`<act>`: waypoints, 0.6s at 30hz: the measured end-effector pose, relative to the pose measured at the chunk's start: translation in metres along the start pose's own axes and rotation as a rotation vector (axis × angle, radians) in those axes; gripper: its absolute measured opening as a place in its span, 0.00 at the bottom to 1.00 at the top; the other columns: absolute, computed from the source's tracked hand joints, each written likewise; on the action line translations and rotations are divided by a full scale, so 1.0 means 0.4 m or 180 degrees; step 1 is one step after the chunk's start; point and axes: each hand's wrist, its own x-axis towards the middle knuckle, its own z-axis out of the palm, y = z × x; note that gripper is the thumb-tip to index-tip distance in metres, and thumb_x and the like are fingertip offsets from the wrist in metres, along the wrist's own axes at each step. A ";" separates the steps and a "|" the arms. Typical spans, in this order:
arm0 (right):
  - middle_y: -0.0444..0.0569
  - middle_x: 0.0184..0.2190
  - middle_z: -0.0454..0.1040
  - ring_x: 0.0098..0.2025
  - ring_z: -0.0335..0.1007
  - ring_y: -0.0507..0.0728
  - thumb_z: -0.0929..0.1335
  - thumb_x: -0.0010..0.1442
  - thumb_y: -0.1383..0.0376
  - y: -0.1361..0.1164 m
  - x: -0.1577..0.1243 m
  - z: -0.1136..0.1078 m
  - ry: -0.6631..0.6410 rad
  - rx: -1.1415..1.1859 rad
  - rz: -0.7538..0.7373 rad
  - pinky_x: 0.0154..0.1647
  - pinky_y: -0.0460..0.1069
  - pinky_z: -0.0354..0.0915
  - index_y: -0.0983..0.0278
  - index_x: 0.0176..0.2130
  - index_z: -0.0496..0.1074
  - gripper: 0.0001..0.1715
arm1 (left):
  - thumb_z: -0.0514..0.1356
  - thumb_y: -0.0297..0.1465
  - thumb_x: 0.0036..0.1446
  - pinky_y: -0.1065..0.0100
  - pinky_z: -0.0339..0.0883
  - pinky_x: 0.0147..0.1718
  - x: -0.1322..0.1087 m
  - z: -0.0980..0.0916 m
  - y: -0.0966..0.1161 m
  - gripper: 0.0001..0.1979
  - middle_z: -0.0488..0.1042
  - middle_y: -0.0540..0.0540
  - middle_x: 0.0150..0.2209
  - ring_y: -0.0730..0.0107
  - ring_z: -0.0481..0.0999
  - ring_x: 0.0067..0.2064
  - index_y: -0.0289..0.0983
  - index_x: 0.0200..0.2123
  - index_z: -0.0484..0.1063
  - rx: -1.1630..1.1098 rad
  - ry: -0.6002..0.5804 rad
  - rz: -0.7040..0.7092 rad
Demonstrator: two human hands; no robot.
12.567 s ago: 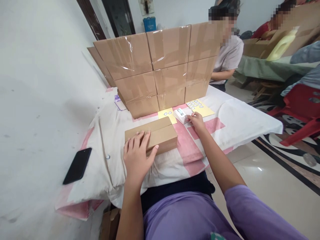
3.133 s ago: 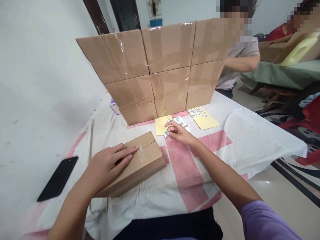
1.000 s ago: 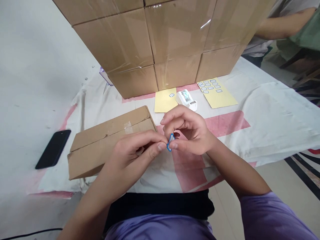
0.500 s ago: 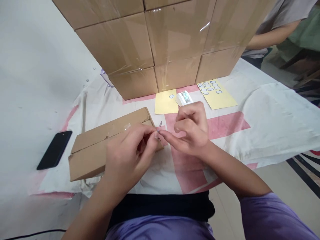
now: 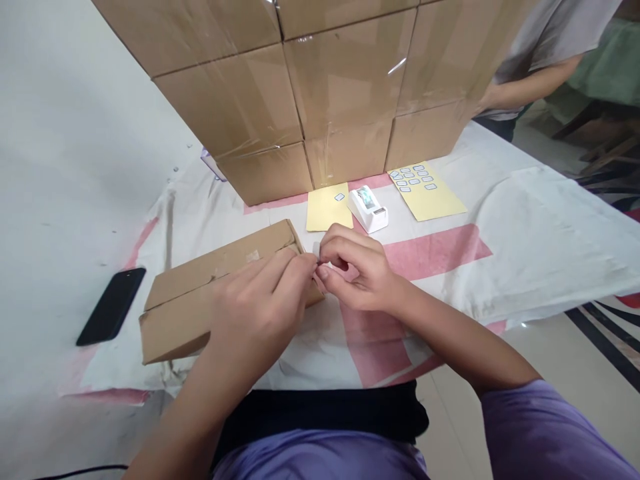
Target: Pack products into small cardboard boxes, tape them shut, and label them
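My left hand (image 5: 265, 293) is closed, its thumb and forefinger pinching at a small pale flat piece (image 5: 316, 249) that stands up between my fingertips. From the other side, my right hand (image 5: 355, 267) pinches the same piece, thumb and forefinger meeting my left fingertips. Fingers hide most of it, so its exact kind does not show. Under and behind my left hand lies a closed cardboard box (image 5: 220, 267). Just beyond my right hand sits a white tape dispenser (image 5: 369, 209). A yellow sheet (image 5: 325, 215) bearing one small outlined label (image 5: 339, 197) lies behind my fingertips.
A second yellow sheet (image 5: 437, 205) carries several outlined labels. Stacked taped cartons (image 5: 350, 80) rise along the back. A black phone (image 5: 111, 307) rests at left by the white wall (image 5: 60, 133). Another person's arm (image 5: 535, 90) shows behind the cartons at right, beyond the cloth-covered table (image 5: 540, 220).
My right hand's curled fingers have lowered and closed in on the small piece. The tape dispenser now shows fully. The view has shifted slightly.
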 end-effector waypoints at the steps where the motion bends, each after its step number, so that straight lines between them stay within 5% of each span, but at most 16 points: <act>1: 0.43 0.29 0.61 0.30 0.58 0.52 0.66 0.66 0.70 -0.001 -0.001 0.001 -0.0015 0.0004 0.0038 0.30 0.48 0.58 0.62 0.34 0.64 0.07 | 0.56 0.26 0.65 0.64 0.51 0.27 0.000 -0.001 -0.002 0.05 0.74 0.51 0.28 0.70 0.68 0.27 0.40 0.39 0.71 0.0071 -0.0018 0.0043; 11: 0.43 0.31 0.60 0.31 0.58 0.52 0.64 0.63 0.71 -0.003 -0.010 0.007 -0.0265 -0.0250 0.0121 0.29 0.47 0.57 0.61 0.36 0.62 0.06 | 0.58 0.24 0.63 0.64 0.51 0.27 -0.002 -0.004 -0.011 0.06 0.70 0.52 0.25 0.69 0.64 0.27 0.40 0.35 0.70 -0.0027 -0.0037 0.0098; 18: 0.43 0.29 0.60 0.30 0.58 0.52 0.65 0.63 0.70 -0.002 -0.010 0.014 -0.0070 -0.0184 0.0077 0.29 0.47 0.58 0.61 0.34 0.62 0.06 | 0.57 0.26 0.65 0.64 0.54 0.27 -0.003 0.003 -0.008 0.07 0.74 0.51 0.25 0.69 0.68 0.26 0.39 0.34 0.71 0.0012 -0.0051 0.0028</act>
